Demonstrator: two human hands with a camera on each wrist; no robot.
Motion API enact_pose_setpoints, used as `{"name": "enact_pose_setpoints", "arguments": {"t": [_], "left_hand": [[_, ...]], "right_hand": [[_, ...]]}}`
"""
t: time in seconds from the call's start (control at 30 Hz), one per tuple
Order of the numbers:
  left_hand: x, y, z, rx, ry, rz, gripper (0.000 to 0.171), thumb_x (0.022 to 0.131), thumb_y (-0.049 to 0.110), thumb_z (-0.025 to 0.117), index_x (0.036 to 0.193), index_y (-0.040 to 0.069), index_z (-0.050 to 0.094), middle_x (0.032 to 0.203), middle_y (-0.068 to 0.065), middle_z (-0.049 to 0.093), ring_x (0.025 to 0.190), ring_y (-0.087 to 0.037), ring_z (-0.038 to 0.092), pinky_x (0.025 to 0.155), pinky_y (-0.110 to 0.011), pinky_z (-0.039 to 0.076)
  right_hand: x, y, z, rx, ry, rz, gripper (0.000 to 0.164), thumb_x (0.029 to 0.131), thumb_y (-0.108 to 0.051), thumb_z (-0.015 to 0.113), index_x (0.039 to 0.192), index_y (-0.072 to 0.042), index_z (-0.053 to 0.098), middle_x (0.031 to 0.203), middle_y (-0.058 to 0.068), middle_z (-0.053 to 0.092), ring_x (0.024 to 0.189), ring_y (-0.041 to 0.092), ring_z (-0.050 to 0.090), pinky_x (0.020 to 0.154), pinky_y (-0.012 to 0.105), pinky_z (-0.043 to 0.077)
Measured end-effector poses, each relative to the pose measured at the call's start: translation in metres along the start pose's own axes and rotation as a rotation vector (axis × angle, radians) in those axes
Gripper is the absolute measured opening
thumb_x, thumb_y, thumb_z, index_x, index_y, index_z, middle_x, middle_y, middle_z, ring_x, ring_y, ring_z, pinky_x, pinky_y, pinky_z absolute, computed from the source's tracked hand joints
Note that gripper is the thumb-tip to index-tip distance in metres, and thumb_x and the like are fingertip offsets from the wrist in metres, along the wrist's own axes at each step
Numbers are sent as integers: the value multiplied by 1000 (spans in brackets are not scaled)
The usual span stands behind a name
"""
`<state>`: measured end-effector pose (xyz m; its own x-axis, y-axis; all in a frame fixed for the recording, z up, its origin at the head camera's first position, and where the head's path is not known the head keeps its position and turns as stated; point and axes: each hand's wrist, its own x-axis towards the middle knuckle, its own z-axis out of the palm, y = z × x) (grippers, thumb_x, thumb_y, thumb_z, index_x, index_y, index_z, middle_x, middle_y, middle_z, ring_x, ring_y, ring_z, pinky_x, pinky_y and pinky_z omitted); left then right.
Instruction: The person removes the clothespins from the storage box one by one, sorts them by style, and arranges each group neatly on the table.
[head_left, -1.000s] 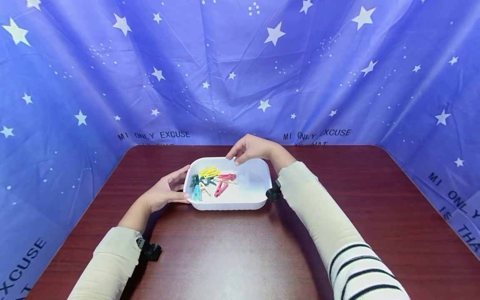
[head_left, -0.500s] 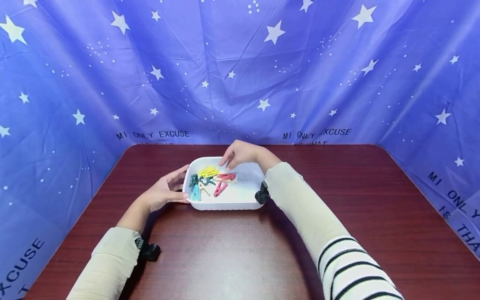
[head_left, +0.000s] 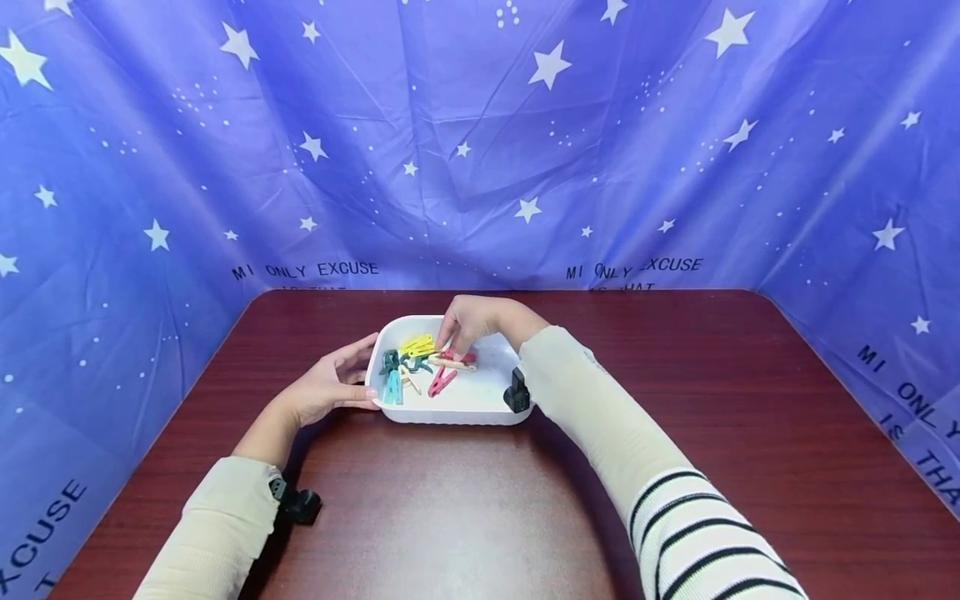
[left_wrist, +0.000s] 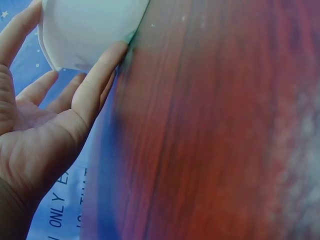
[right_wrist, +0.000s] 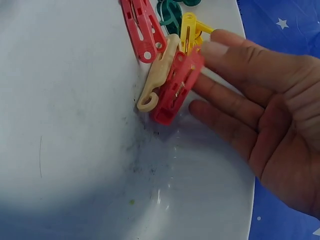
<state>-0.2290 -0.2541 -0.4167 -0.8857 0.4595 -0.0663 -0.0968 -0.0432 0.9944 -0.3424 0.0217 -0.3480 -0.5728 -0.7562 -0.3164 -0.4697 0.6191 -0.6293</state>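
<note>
Largest first: blue-violet curtain printed with white stars [head_left: 480, 125] behind the dark red wood-grain table [head_left: 480, 517]. Near the table's far edge, the white rounded rectangular tray [head_left: 450, 415], apparently plastic.

Left hand [head_left: 326, 385]: grasping the tray's left end, thumb at the front corner, fingers toward the back. Right hand [head_left: 472, 321]: over the far rim, fingertips down among the clips, thumb at one end of a red clip; whether the pinch has closed I cannot tell.

Black wrist-mounted device [head_left: 516, 392] overlaps the tray's right end from here; contact unclear.

Clips, all inside the tray, mostly toward its left: the red slotted plastic clip [right_wrist: 175, 92] at the thumb, lying alongside a beige clip with a hooked end [right_wrist: 160, 70]; a second red clip [head_left: 442, 381] on the side nearer the person; yellow clips [head_left: 417, 344] just left of the fingertips; dark green clips [head_left: 389, 362] and a light blue clip [head_left: 393, 387] further left.

Step, as I judge it: picking up the red clip at the thumb. Best done by pinching its two flanks, fingertips clear of the beige neighbour, raising it straight up, left hand steadying without tipping, wrist device kept off the rim
</note>
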Motion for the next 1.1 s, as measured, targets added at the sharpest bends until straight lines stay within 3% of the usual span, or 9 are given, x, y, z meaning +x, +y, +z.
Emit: {"name": "enact_pose_setpoints", "arguments": {"t": [0.23,0.5,0.83,1.1], "left_hand": [[-1,1,0,-23,-10,5,101,79,-16,69,157,11,12,153,-25,21,121,-28,47,79,-52,53],[0,0,-1,-29,-6,0,101,78,-15,70,157,11,12,153,-25,21,120,-29,49,79,-52,53],[0,-1,0,-21,-4,-10,101,79,-13,71,158,12,13,154,-24,21,127,-36,39,80,-53,52],[-1,2,2,0,2,-2,106,76,-12,75,158,13,12,153,-27,22,125,-39,41,79,-52,52]], "right_hand": [[2,-4,0,-119,18,56,28,75,7,78,97,-11,79,95,-3,74,94,14,61,86,28,48],[2,-2,0,-160,26,43,18,77,4,78,85,-13,80,81,-4,73,77,11,59,76,27,47],[-3,3,-3,7,54,15,13,76,1,81,83,-10,79,79,0,73,78,13,64,78,29,51],[-15,1,-10,56,113,-22,10,77,-4,81,84,-12,80,84,-2,74,87,14,66,83,29,50]]}}
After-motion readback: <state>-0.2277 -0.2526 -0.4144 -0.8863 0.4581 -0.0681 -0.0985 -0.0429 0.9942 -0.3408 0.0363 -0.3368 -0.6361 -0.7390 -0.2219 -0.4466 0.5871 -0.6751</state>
